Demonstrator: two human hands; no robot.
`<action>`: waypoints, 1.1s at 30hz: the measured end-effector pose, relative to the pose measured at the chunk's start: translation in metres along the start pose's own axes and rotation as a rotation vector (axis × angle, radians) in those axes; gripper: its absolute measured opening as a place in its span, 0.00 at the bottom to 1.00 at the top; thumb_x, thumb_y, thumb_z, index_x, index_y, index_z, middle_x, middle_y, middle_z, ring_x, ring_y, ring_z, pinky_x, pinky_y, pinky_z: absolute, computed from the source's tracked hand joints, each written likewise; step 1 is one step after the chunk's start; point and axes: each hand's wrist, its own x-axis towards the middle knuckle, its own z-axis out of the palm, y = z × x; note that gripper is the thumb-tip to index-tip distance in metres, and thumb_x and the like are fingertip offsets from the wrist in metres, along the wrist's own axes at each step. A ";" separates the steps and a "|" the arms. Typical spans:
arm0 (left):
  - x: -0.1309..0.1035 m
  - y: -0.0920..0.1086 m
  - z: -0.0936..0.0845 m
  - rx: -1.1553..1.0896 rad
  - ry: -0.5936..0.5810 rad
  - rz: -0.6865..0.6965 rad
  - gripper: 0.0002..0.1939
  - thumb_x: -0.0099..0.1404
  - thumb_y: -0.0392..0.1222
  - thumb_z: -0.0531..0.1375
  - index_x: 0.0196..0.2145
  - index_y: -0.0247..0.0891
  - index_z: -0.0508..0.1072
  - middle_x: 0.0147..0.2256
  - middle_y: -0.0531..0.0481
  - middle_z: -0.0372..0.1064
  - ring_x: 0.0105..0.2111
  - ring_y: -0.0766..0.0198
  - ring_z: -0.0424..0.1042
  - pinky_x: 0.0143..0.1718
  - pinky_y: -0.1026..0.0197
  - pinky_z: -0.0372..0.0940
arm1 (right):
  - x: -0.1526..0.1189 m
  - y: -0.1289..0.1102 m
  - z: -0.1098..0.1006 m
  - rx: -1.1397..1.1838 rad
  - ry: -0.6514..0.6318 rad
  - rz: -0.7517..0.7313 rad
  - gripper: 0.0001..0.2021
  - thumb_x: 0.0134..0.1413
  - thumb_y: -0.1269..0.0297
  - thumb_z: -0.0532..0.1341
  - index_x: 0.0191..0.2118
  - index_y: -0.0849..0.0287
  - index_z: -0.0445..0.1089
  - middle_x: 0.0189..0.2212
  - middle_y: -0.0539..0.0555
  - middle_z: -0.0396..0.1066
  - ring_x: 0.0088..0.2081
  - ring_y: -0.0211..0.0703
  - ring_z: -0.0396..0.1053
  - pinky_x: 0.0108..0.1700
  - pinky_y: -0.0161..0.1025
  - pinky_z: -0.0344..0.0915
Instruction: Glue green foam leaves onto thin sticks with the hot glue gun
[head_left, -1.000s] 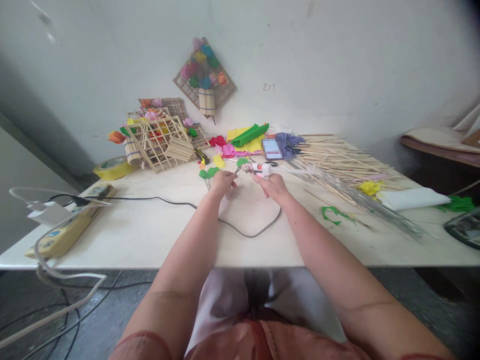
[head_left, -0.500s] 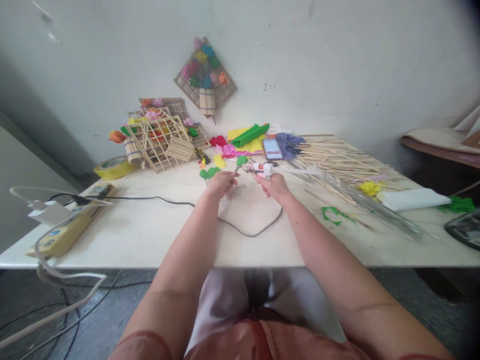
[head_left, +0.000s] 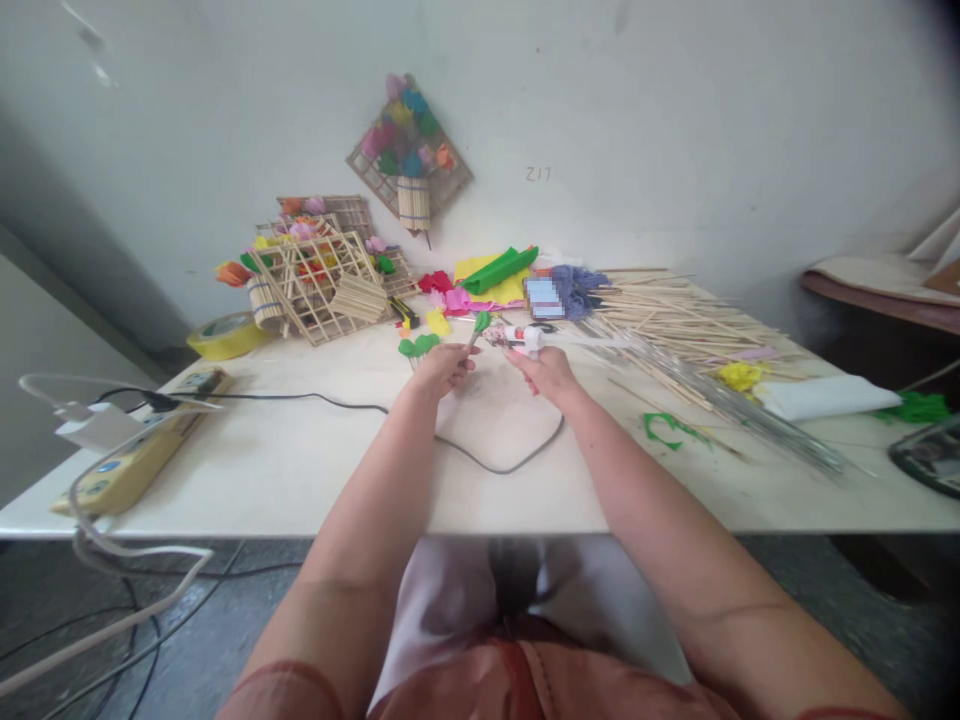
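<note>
Near the middle of the white table, my left hand [head_left: 448,369] is closed on the thin stem of a green paper flower [head_left: 482,322], whose head points up. Just left of that hand lie several green paper pieces [head_left: 418,346] on stems. My right hand [head_left: 549,372] grips a white glue gun [head_left: 533,338], which looks like it has a pale stick trailing to the right. The gun's nozzle end points left, close to the green flower; whether they touch cannot be made out.
Bamboo grids with paper flowers [head_left: 319,285] and yellow tape [head_left: 229,336] stand back left. A power strip [head_left: 124,470] is at left; a black cable [head_left: 495,470] crosses the table. Coloured paper [head_left: 491,280], a phone [head_left: 544,298], bamboo sticks [head_left: 675,310] and wires [head_left: 757,415] lie behind and right.
The green flower head has turned slightly between my fingers and now looks narrower. Both hands have stayed in nearly the same place.
</note>
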 end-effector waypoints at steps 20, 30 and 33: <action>-0.002 0.001 0.001 -0.015 -0.013 -0.026 0.07 0.63 0.36 0.53 0.35 0.30 0.68 0.16 0.55 0.55 0.11 0.78 0.47 0.13 0.72 0.37 | -0.004 -0.006 -0.003 -0.017 -0.002 -0.028 0.23 0.47 0.43 0.56 0.26 0.61 0.71 0.10 0.47 0.58 0.14 0.37 0.60 0.21 0.33 0.60; 0.000 0.004 -0.002 -0.167 -0.083 -0.101 0.05 0.63 0.33 0.49 0.34 0.33 0.64 0.16 0.58 0.50 0.11 0.78 0.45 0.12 0.74 0.34 | -0.003 -0.003 -0.001 0.009 -0.011 -0.026 0.23 0.45 0.42 0.57 0.22 0.61 0.68 0.11 0.48 0.60 0.13 0.36 0.60 0.18 0.34 0.59; 0.001 0.005 -0.005 -0.232 -0.111 -0.107 0.05 0.62 0.31 0.49 0.34 0.34 0.64 0.16 0.59 0.49 0.10 0.79 0.44 0.12 0.74 0.34 | -0.001 -0.002 -0.002 -0.057 -0.002 -0.034 0.24 0.47 0.42 0.55 0.24 0.61 0.69 0.12 0.49 0.61 0.14 0.37 0.61 0.20 0.34 0.59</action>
